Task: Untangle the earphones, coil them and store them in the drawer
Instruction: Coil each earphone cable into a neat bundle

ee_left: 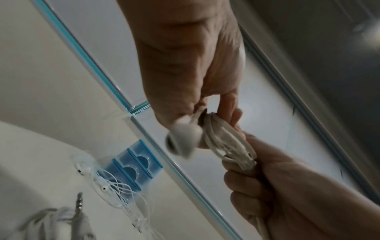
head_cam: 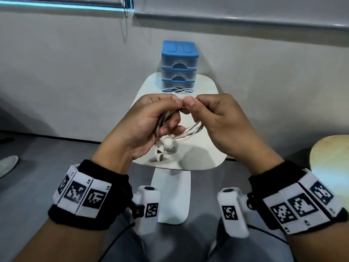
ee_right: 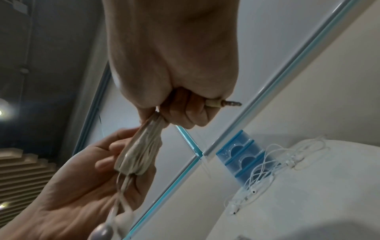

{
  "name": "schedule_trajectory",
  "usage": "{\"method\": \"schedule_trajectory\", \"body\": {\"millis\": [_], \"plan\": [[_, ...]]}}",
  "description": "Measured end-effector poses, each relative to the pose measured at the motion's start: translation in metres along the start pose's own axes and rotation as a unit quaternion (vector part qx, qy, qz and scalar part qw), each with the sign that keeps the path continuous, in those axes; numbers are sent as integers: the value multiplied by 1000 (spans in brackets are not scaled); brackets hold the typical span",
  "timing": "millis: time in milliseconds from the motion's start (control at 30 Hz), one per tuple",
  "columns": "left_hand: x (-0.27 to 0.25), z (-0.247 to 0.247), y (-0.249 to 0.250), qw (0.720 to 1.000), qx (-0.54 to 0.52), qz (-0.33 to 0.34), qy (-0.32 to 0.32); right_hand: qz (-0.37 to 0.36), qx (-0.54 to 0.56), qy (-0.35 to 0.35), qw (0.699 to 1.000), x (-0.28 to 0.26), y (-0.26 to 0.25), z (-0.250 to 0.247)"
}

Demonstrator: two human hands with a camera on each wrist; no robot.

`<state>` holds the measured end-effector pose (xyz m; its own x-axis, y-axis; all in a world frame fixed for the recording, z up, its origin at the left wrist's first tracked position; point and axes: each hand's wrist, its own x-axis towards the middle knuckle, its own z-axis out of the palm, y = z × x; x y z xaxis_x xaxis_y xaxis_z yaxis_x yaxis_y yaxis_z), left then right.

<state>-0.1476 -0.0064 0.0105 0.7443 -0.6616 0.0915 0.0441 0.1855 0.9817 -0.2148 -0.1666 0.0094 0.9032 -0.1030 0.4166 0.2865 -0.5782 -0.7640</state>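
Holding: both hands were raised above the small white table (head_cam: 204,103), sharing one bundle of coiled earphones (head_cam: 190,130).
Left hand: the left hand (head_cam: 143,127) had its fingers curled round one side of the coil, thumb pressed toward the right thumb; two earbuds (head_cam: 164,146) dangled below its palm.
Right hand: the right hand (head_cam: 222,121) pinched the cable loops between thumb and curled fingers; the right wrist view showed the jack plug (ee_right: 223,103) sticking out past its fingers.
Hidden: how many turns the coil had could not be made out, since fingers covered its upper part and the earbuds were blurred in the left wrist view (ee_left: 184,139).
Cut off: the lowest drawer front was partly covered by the hands in the head view.
Task thing elsewhere: a second set of tangled white earphones (ee_right: 265,170) lay loose on the table, touching the base of the drawer unit.
Drawer unit: a blue three-drawer box (head_cam: 179,67) stood at the table's far edge, near the wall, all drawers closed.
Surface: a white rounded tabletop on a white pedestal.
Room: a pale wall with a teal-edged rail (head_cam: 56,5) above, and a grey floor.
Around: a light wooden round surface (head_cam: 332,156) sat at the right edge; a shoe (head_cam: 7,165) showed at the far left.
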Motion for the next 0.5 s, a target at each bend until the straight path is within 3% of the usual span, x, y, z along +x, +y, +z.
{"method": "schedule_trajectory", "body": {"millis": [200,500], "plan": [[-3,4,-12,999,-25,44,18,18,-25,-1,1000,-2,3,-3],[5,2,3,995,60,74,9,-12,-94,-16,995,6,-3,-21]]}}
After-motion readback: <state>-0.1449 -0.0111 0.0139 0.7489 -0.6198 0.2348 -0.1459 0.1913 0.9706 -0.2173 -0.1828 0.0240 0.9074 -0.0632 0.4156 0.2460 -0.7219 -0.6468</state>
